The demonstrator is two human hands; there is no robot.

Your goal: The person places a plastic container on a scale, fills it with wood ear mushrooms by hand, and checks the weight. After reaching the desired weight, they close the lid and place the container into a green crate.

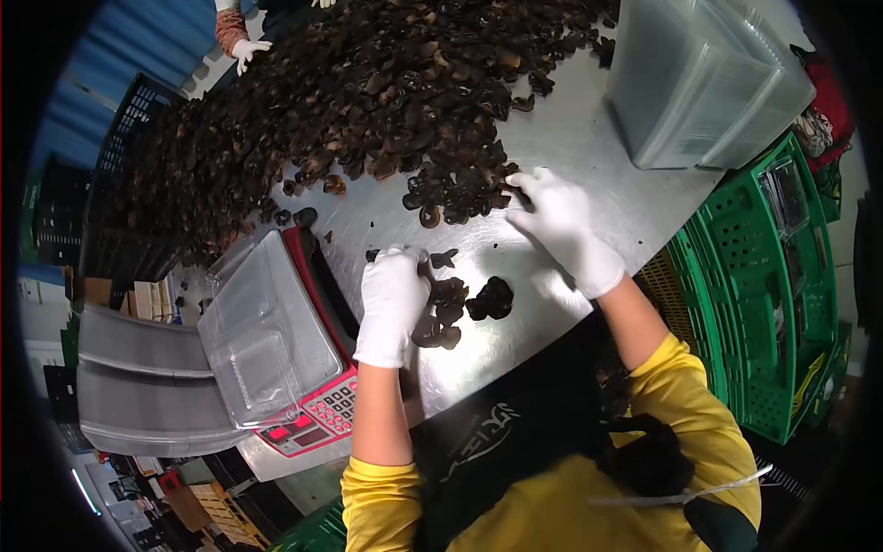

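Dark brown, glossy pieces that look like wood ear mushrooms form a large pile (368, 92) on the metal table (589, 120). My right hand (566, 225), in a white glove, reaches to the pile's near right edge, thumb and fingers apart, fingertips at one piece. My left hand (394, 299), also gloved, has its fingers curled down at the table; dark bits show beside the fingertips, and what lies under them is partly hidden. Just right of it lie a small cluster of wood ear mushrooms (448, 299) and a separate clump (492, 299).
On the left stands a red scale (313, 414) with clear plastic boxes (267, 322) on its top. Stacked clear containers (690, 92) stand at the back right, green crates (736, 239) beyond the right edge. Another person's gloved hand (248, 51) is at the pile's far left.
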